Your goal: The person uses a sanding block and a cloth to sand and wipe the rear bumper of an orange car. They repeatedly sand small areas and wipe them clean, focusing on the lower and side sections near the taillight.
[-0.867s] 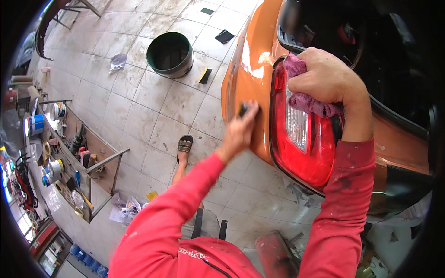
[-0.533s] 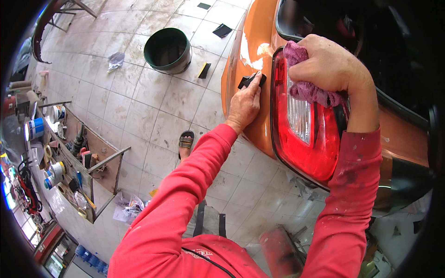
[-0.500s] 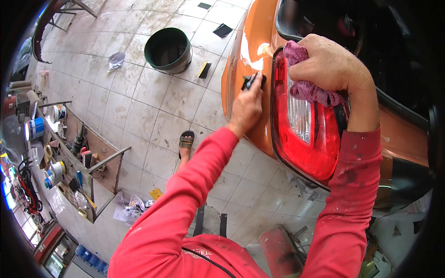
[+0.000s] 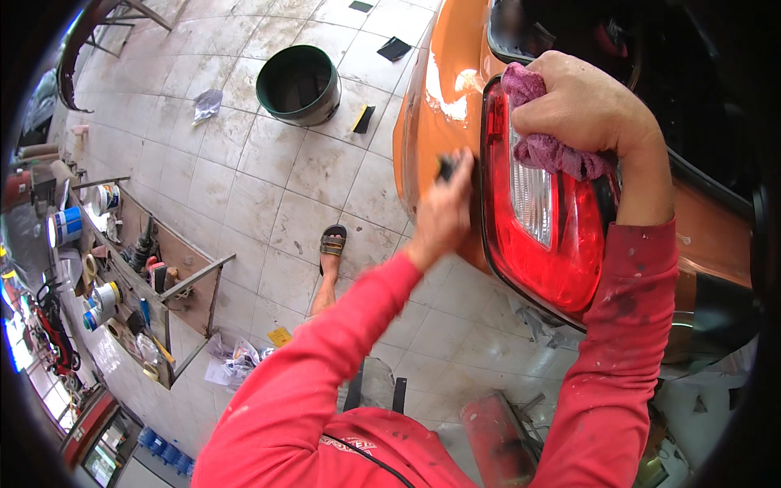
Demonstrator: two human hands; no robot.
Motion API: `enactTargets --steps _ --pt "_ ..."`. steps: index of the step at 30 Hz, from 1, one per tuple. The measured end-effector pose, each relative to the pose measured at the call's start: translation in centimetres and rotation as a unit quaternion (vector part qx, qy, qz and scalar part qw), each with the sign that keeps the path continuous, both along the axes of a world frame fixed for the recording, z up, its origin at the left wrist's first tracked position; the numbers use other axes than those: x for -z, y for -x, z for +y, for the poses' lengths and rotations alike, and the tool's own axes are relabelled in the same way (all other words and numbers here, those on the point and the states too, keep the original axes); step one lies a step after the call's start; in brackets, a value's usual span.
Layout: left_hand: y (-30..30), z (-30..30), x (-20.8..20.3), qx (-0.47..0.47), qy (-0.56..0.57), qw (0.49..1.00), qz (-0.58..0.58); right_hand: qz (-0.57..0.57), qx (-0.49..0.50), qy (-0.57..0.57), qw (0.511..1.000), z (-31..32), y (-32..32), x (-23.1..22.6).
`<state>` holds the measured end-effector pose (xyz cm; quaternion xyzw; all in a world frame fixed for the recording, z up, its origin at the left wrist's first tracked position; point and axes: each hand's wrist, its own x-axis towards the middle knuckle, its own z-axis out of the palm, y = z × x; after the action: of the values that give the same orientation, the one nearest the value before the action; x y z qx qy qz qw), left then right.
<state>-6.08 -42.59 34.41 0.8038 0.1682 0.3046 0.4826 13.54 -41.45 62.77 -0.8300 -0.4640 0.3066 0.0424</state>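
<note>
My left hand (image 4: 446, 213), smeared by motion, presses a small dark sanding pad (image 4: 446, 167) against the orange car body panel (image 4: 416, 134), just left of the tail light. A shiny white patch (image 4: 442, 96) shows on the panel beyond it. Bunched in my right hand (image 4: 586, 110) is a purple cloth (image 4: 561, 159), its ends sticking out on both sides of the closed fingers. That hand rests over the upper part of the red and clear tail light (image 4: 541, 272), hiding some of it.
A dark green bucket (image 4: 299, 88) stands on the tiled floor, with a yellow-and-black block (image 4: 364, 119) and a black sheet (image 4: 394, 49) nearby. Left is a metal-framed workbench (image 4: 191, 281) holding cans and tools. A sandalled foot (image 4: 332, 244) is below my left arm.
My left hand has slid a little toward me along the orange panel with the sanding pad. My right hand still holds the cloth at the tail light. The view has shifted slightly.
</note>
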Motion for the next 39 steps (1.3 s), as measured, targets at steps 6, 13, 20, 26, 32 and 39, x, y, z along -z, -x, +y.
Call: enactTargets --steps 6,13,20,26,32,39 --pt "-1.1 5.0 0.8 0.041 0.066 0.996 0.044 -0.028 -0.02 -0.018 0.999 0.3 0.3 0.0" --pt "2.0 -1.4 -1.6 0.019 0.072 0.997 0.021 -0.052 -0.007 -0.002 0.999 -0.2 0.7 -0.8" --pt "-0.1 6.8 3.6 0.056 0.052 0.997 -0.013 -0.064 -0.024 0.02 0.997 0.9 1.1 -0.5" --pt "0.2 5.6 3.2 0.022 0.061 0.998 -0.024 -0.057 -0.044 -0.001 0.997 0.6 0.6 -0.9" --pt "8.2 3.0 3.8 0.176 0.044 0.983 0.012 -0.065 0.007 0.074 0.995 0.8 0.9 -1.6" --pt "-12.9 21.4 8.1 0.02 0.09 0.995 0.045 -0.03 0.01 0.035 0.999 1.1 0.9 -1.2"
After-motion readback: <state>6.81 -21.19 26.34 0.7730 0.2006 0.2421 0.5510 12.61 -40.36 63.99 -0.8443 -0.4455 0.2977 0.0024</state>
